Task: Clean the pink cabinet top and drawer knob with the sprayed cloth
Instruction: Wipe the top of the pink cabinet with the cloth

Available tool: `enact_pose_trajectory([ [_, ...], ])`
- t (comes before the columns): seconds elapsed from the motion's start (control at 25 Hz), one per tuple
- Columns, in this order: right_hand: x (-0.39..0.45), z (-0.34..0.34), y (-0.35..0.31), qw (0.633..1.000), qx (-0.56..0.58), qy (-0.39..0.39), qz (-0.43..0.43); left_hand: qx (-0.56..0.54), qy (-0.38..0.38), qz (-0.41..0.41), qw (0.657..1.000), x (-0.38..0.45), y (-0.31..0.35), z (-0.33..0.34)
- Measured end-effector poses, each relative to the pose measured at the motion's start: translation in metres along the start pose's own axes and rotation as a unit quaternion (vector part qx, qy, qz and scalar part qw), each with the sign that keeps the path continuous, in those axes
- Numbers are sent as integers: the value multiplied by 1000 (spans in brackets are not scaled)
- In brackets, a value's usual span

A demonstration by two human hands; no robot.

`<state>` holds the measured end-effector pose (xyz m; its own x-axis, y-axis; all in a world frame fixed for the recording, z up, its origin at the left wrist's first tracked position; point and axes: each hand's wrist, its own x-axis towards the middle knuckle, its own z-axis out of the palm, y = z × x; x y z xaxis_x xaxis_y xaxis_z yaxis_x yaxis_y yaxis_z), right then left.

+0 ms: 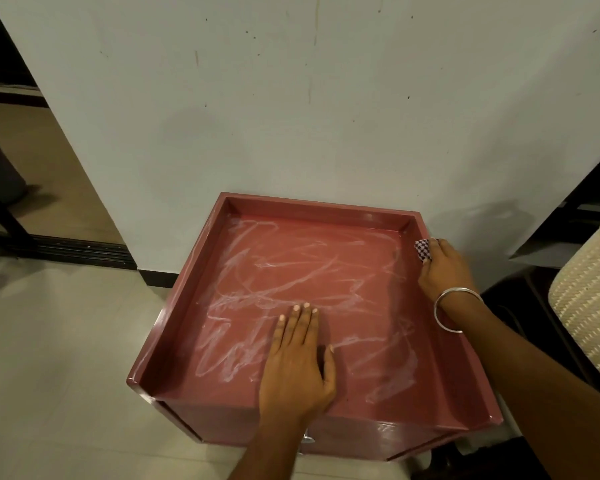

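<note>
Resting flat on the pink cabinet top [291, 271], the left hand [297, 367] lies palm down with its four fingers [300, 325] extended and held together and the thumb spread to the right; it grasps nothing and merely presses on the surface near the front edge. The right hand [442, 268] is closed around a checked cloth [423, 249], of which only a small bunched end shows beyond the fingertips; the rest is hidden inside the fist. This hand sits on the raised right rim [440, 327] of the top, toward the back corner, with the cloth touching the rim just beside the wall [291, 98]. A metal bangle [445, 308] circles the right wrist. The two hands are well apart, the left at centre front, the right at the far right edge. White, streaky smears cover most of the recessed surface between them, running in loops and arcs from the back left to the front right. A raised lip borders the top on the left, back and right sides. Below the front edge the drawer front [361, 439] is visible, and a small metallic drawer knob [308, 438] shows just beside the left forearm, partly hidden by it; neither hand touches the knob. A cream woven basket [589, 306] stands to the right of the cabinet, apart from it, on the floor [49, 375].
</note>
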<state>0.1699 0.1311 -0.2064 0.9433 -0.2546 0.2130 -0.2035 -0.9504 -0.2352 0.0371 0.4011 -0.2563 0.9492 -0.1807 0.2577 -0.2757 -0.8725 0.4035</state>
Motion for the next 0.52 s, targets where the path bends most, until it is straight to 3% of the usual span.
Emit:
enact_pose_trajectory([
  [0.52, 26, 8, 0, 1000, -12, 4, 1, 6, -12, 2, 1000, -3, 5, -9],
])
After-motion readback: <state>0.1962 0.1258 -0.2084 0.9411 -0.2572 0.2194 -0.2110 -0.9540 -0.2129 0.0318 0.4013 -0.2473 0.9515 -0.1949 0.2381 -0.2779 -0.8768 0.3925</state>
